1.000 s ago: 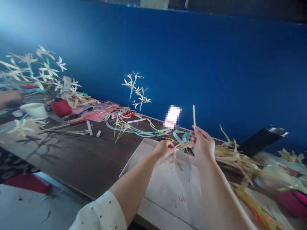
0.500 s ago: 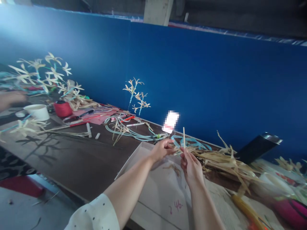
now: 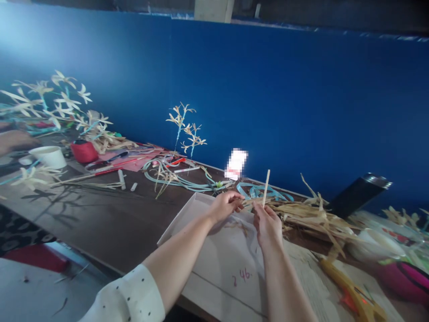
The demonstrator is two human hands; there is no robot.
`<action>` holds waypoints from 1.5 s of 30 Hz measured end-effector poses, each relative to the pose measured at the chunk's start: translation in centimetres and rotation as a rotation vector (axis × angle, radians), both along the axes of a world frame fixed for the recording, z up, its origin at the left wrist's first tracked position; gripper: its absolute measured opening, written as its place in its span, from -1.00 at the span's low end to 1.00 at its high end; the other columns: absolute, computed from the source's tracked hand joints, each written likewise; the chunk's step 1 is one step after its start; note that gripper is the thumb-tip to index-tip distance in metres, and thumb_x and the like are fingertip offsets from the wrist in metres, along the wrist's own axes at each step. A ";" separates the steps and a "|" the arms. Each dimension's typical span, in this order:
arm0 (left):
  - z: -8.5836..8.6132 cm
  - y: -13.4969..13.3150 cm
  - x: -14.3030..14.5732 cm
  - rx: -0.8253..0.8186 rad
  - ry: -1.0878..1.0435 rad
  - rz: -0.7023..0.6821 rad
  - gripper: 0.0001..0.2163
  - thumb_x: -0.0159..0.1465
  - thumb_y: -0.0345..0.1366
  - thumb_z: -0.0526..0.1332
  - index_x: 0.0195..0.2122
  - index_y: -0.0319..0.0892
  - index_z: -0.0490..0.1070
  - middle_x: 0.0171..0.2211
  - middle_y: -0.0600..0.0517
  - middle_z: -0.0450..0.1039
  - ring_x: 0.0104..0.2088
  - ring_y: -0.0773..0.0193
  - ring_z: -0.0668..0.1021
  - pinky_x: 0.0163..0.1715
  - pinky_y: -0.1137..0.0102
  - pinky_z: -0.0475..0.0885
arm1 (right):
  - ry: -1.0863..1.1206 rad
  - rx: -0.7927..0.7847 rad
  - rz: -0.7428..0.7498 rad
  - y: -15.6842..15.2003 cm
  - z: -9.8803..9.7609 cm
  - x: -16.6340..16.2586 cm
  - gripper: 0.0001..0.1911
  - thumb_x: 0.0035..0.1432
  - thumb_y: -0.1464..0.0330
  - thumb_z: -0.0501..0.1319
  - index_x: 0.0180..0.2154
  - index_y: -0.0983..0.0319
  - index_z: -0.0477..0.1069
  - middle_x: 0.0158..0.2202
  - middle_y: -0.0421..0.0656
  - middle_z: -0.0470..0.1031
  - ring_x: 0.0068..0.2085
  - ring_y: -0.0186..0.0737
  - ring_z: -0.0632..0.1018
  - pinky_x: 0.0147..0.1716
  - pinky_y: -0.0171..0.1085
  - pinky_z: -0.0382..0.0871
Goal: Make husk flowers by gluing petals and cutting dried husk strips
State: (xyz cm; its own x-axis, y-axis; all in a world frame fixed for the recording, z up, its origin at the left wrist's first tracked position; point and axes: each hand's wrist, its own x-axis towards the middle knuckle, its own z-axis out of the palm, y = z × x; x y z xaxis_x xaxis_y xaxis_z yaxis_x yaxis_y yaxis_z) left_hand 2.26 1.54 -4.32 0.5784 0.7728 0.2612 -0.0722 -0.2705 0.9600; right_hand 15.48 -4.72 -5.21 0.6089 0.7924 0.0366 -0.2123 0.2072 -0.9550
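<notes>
My right hand [image 3: 269,226] is closed round a thin pale stick [image 3: 266,188], which stands up out of the fingers with a slight tilt to the right. My left hand [image 3: 226,206] is pinched just left of it, above a shallow cardboard tray [image 3: 177,219]. Tan strips show by the left fingertips, but what that hand grips cannot be made out. Close to the right hand lies a heap of dried husk leaves [image 3: 308,217]. Behind the hands, a light blue ribbon [image 3: 268,192] lies loosely curled. Small husk scraps [image 3: 238,226] rest in the tray.
A yellow glue gun [image 3: 351,288], a magenta pouch [image 3: 407,281] and a tilted black flask [image 3: 358,197] are at right. Pale blue tubing [image 3: 174,182], a phone-like bright screen [image 3: 236,164], a white cup [image 3: 50,157] and husk flowers [image 3: 186,123] lie beyond. A co-worker's blurred hand [image 3: 15,142] shows left.
The stick in my right hand has tilted to the right from upright. My left hand has shifted slightly. The whole view has moved a little.
</notes>
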 end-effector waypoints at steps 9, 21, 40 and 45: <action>0.8 -1.0 -0.3 0.539 0.215 0.211 -0.78 0.20 -0.18 0.10 -0.27 -0.20 0.40 -0.34 0.00 0.43 -0.35 0.33 0.44 -0.33 0.48 0.30 | 0.021 0.044 -0.152 -0.1 0.3 -0.3 -0.63 -0.26 0.19 0.37 -0.62 0.22 0.22 -0.76 -0.41 0.06 -0.74 -0.52 0.03 -0.79 -0.42 -0.17; 0.8 -1.3 -0.3 0.815 0.312 0.248 -0.81 0.23 -0.23 0.07 -0.21 -0.18 0.34 -0.27 -0.05 0.36 -0.20 0.23 0.39 -0.21 0.39 0.28 | 0.030 0.030 -0.130 -0.2 0.8 -1.0 -0.61 -0.25 0.19 0.37 -0.63 0.22 0.17 -0.74 -0.41 0.05 -0.73 -0.53 0.05 -0.80 -0.42 -0.14; 0.5 -0.4 0.4 -0.018 0.052 0.205 -0.69 0.16 -0.11 0.09 -0.34 -0.27 0.44 -0.48 0.02 0.44 -0.53 0.39 0.42 -0.59 0.53 0.29 | 0.018 0.002 0.034 -0.4 0.9 -0.8 -0.54 -0.14 0.14 0.29 -0.16 0.21 0.47 -0.56 -0.32 0.29 -0.66 -0.51 0.15 -0.74 -0.45 -0.05; 0.7 -0.4 0.5 -0.116 -0.035 0.164 -0.74 0.13 -0.16 0.13 -0.34 -0.27 0.42 -0.39 -0.02 0.47 -0.54 0.42 0.41 -0.64 0.55 0.30 | -0.068 -0.003 0.143 -0.5 0.7 -1.2 -0.46 -0.16 0.17 0.31 -0.08 0.20 0.41 -0.59 -0.31 0.34 -0.67 -0.49 0.18 -0.74 -0.45 -0.05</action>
State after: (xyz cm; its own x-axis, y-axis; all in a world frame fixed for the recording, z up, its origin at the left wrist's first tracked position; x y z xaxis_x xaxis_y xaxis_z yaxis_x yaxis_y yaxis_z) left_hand 2.80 1.13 -3.61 0.4346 0.8819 0.1826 -0.0704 -0.1688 0.9831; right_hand 14.29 -5.23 -4.46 0.4864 0.8708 0.0716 -0.1743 0.1770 -0.9687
